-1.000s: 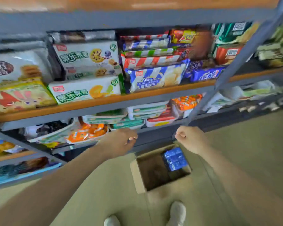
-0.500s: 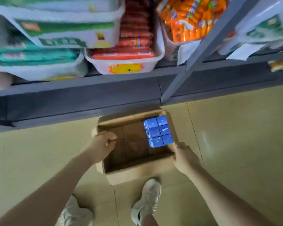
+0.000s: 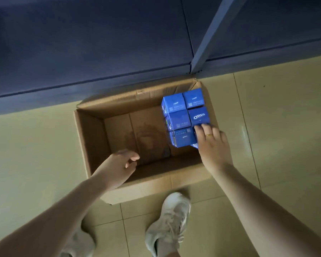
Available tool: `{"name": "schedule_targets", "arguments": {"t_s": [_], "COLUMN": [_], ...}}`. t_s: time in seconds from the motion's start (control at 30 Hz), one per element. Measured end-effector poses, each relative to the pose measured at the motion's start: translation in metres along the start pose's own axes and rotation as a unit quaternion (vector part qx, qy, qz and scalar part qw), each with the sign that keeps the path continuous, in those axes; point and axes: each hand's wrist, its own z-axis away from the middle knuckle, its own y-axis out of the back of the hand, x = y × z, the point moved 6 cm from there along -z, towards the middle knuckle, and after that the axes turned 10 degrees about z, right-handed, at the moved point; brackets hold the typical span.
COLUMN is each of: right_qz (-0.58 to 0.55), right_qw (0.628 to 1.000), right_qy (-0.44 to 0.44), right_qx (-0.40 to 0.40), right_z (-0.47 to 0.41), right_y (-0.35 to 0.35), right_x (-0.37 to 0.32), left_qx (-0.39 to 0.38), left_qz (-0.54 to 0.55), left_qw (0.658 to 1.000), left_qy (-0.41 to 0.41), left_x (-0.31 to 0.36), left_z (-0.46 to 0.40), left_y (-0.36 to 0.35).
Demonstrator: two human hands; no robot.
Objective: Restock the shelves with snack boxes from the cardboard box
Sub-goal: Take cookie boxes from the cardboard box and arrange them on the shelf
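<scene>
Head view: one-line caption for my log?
Right hand reaches the blue Oreo snack boxes in the open brown cardboard box; left hand hovers empty.

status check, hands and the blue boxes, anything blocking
Right hand fingers on the blue snack boxes in the cardboard box, grip unclear. Left hand loosely curled, holding nothing, over the near wall. Nothing blocking.

Snack boxes (image 3: 183,117) fill the right side of the cardboard box (image 3: 93,141), before the shelf (image 3: 82,43).
</scene>
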Motion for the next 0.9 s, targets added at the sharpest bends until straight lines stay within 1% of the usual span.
{"name": "schedule_targets", "arguments": {"t_s": [0.03, 0.07, 0.17, 0.2, 0.23, 0.27, 0.33, 0.37, 0.43, 0.5, 0.53, 0.63, 0.73, 0.8, 0.83, 0.9], "right_qz": [0.007, 0.007, -0.011, -0.032, -0.067, -0.111, -0.228, -0.298, -0.413, -0.484, -0.52, -0.628, -0.689, -0.716, -0.725, -0.731], "right_qw": [1.0, 1.0, 0.994, 0.99, 0.986, 0.982, 0.962, 0.938, 0.878, 0.823, 0.794, 0.697, 0.631, 0.583, 0.557, 0.521], "right_qy": [0.002, 0.004, 0.02, 0.019, 0.007, -0.012, -0.081, -0.13, -0.223, -0.287, -0.305, -0.316, -0.303, -0.31, -0.319, -0.34], "right_qx": [0.005, -0.009, -0.105, -0.134, -0.151, -0.151, -0.128, -0.119, -0.091, -0.075, -0.081, -0.14, -0.185, -0.225, -0.248, -0.28], "right_z": [0.002, 0.004, 0.013, 0.017, 0.021, 0.025, 0.034, 0.038, 0.048, 0.054, 0.055, 0.057, 0.053, 0.049, 0.047, 0.042], "right_y": [0.0, -0.001, 0.0, 0.004, 0.012, 0.026, 0.063, 0.082, 0.117, 0.148, 0.16, 0.189, 0.211, 0.218, 0.218, 0.214], "right_x": [0.0, 0.0, 0.005, 0.009, 0.016, 0.024, 0.046, 0.059, 0.086, 0.104, 0.106, 0.096, 0.082, 0.07, 0.063, 0.049], "left_qx": [-0.006, -0.011, -0.022, -0.023, -0.02, -0.015, -0.007, -0.004, -0.001, -0.008, -0.012, -0.023, -0.041, -0.01, 0.007, 0.029], "left_qz": [-0.004, -0.006, -0.015, -0.018, -0.018, -0.016, -0.006, 0.002, 0.022, 0.044, 0.052, 0.044, -0.041, -0.092, -0.083, -0.002], "left_qw": [1.0, 1.0, 1.0, 0.999, 0.999, 0.999, 0.999, 0.999, 0.999, 0.998, 0.997, 0.994, 0.992, 0.987, 0.987, 0.991], "left_qy": [-0.002, -0.003, -0.011, -0.017, -0.022, -0.027, -0.034, -0.037, -0.039, -0.048, -0.057, -0.095, -0.114, -0.131, -0.138, -0.131], "left_x": [0.0, 0.001, 0.012, 0.018, 0.025, 0.034, 0.054, 0.065, 0.089, 0.114, 0.127, 0.159, 0.175, 0.178, 0.177, 0.169], "left_z": [0.001, 0.003, 0.013, 0.017, 0.021, 0.026, 0.036, 0.042, 0.053, 0.066, 0.073, 0.094, 0.114, 0.123, 0.126, 0.131], "left_y": [-0.002, -0.002, 0.004, 0.009, 0.015, 0.022, 0.038, 0.045, 0.059, 0.072, 0.078, 0.098, 0.12, 0.14, 0.15, 0.163]}}
